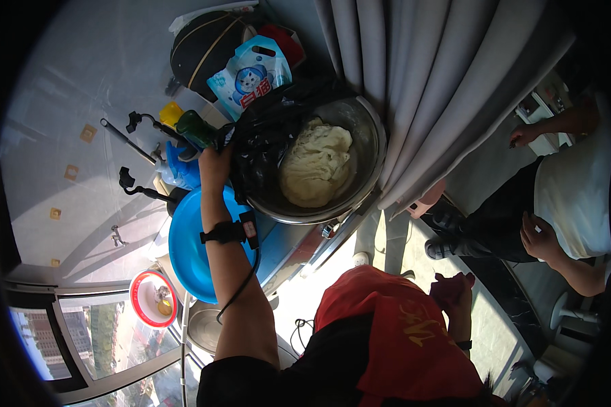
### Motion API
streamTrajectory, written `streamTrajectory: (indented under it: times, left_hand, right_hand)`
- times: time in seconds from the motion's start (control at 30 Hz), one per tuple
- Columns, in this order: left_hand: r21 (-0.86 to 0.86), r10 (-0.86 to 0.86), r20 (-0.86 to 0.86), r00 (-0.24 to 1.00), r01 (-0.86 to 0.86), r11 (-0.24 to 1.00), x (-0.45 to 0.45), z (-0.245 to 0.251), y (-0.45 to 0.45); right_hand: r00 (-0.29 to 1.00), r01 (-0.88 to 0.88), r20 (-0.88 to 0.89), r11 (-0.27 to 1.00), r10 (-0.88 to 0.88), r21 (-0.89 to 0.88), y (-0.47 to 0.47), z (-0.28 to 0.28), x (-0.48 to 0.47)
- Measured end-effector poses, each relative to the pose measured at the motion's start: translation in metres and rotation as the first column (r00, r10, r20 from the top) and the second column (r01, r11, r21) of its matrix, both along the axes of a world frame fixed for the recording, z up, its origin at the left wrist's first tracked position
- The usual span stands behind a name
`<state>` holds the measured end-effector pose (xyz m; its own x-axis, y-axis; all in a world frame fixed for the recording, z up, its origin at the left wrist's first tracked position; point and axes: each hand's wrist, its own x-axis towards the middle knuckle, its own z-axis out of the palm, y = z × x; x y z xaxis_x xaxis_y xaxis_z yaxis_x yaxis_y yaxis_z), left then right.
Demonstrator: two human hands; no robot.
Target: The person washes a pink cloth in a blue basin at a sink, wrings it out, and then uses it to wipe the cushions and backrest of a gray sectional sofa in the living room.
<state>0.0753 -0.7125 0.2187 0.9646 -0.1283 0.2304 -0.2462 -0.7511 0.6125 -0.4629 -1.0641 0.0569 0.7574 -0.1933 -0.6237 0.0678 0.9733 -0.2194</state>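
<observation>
My left hand (215, 167) grips the edge of a black plastic bag (265, 137); its fingertips are partly hidden. The bag lies over the left side of a large metal bowl (364, 168). Inside the bowl rests a big lump of pale dough (315, 168), uncovered on its right side. Lower right, by the red apron (412, 325), my right hand (461, 297) holds a crumpled dark red cloth (449, 287), away from the bowl. A black strap with a small cabled device (248, 229) is on my left forearm.
A blue plastic basin (188, 254) sits below my left forearm, near a blue spray bottle (175, 165) and a green bottle (196, 128). A detergent pouch (252, 76) stands behind the bowl. Grey curtains (412, 91) hang beside it. Another person (565, 203) is at the right.
</observation>
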Motion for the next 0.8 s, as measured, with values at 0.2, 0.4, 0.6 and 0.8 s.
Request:
streamTrajectory:
  times: [0.2, 0.4, 0.6, 0.8]
  left_hand:
    - [-0.030, 0.032, -0.021, 0.999, -0.033, 0.999, -0.004, 0.001, -0.002]
    - [-0.053, -0.003, 0.000, 1.000, 0.003, 0.999, -0.002, -0.002, 0.000]
    - [-0.055, 0.013, 0.013, 1.000, -0.012, 0.998, 0.000, -0.009, 0.003]
    - [-0.063, 0.036, 0.165, 0.986, -0.026, 0.998, 0.001, -0.018, 0.003]
  right_hand:
    - [1.000, 0.008, -0.018, 1.000, -0.008, -0.005, 0.006, -0.006, 0.002]
    - [0.875, -0.216, 0.428, 0.974, 0.225, -0.069, 0.019, 0.040, 0.034]
    - [0.598, -0.467, -0.420, -0.129, 0.683, -0.875, 0.057, 0.130, 0.248]
    - [0.473, -0.009, -0.869, -0.986, 0.144, -0.168, 0.105, 0.144, 0.426]
